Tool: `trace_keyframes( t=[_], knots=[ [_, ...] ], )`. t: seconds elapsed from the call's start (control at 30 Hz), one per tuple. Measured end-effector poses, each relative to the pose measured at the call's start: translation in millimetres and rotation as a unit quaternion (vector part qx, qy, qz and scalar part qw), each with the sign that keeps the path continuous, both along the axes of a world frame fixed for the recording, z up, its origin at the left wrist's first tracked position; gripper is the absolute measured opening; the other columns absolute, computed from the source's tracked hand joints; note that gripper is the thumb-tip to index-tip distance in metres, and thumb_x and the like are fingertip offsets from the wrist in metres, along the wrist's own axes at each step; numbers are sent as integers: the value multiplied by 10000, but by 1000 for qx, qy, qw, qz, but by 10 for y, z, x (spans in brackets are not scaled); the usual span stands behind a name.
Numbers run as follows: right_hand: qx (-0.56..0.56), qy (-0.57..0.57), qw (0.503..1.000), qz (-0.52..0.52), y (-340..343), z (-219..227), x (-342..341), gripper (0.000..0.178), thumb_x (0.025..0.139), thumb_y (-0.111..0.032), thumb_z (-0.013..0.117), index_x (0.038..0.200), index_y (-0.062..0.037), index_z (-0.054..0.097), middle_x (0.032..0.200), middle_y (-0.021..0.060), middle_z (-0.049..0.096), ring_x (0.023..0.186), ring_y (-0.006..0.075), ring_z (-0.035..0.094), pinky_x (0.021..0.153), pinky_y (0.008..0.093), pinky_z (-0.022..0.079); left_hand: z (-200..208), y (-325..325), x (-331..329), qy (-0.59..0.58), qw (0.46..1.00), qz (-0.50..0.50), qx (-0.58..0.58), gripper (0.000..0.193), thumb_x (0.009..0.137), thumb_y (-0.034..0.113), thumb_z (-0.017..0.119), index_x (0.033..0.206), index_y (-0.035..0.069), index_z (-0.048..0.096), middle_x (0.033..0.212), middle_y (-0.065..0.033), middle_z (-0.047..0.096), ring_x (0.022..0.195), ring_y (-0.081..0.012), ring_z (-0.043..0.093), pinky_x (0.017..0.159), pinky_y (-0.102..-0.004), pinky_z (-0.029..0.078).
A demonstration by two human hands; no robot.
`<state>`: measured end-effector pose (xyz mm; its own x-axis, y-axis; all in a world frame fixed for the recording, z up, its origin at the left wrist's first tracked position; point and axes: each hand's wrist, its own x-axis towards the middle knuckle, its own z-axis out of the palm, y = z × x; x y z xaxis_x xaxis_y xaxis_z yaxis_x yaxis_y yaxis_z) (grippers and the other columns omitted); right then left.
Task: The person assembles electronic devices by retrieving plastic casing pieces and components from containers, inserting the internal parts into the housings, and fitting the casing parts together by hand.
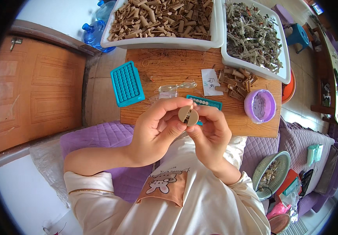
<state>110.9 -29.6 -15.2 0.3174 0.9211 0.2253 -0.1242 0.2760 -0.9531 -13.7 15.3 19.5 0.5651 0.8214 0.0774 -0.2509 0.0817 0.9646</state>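
My left hand (pixel 149 131) and my right hand (pixel 214 129) meet above the table's front edge. Between their fingertips is a small tan plastic casing (pixel 183 114) with a round end. It is in two halves with a dark gap between them; small parts show inside, too fine to name. Both hands are closed, thumbs on the near side. Just beyond them a small teal tray (pixel 215 104) with white round pieces is partly hidden. Clear bundled wires (pixel 176 87) lie behind my left hand. To the right, loose tan casing halves (pixel 237 84) are heaped by a white paper slip (pixel 211 82).
On the wooden table (pixel 169 62) stand a teal tray with round hollows (pixel 127 84) and a purple bowl (pixel 270 106). Behind are a white bin (pixel 169 44) of tan casings and another (pixel 255 69) of tangled wired parts. A green basket (pixel 284 168) sits at right.
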Motion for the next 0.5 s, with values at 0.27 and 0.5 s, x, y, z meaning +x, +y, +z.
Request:
trace_keyframes(
  t=[0.27, 0.5],
  knots=[
    [54, -52, 997, -33, 21, -9, -7, 252, 674, -20, 662, 894, 23, 546, 873, 114, 567, 752, 180, 562, 659, 256, 452, 23, 0, 15, 6, 1000, 8, 14, 302, 822, 98, 508, 1089, 3, 401, 1039, -97, 496, 1036, -206, 479, 860, -309, 409],
    [87, -104, 990, -38, 49, -23, 8, 244, 675, -7, 656, 888, 21, 541, 855, 116, 567, 769, 188, 561, 647, 265, 457, 27, 11, 18, -1, 1000, -8, 13, 315, 823, 93, 505, 1100, -3, 390, 1039, -101, 489, 1055, -210, 467, 864, -308, 406]
  ],
)
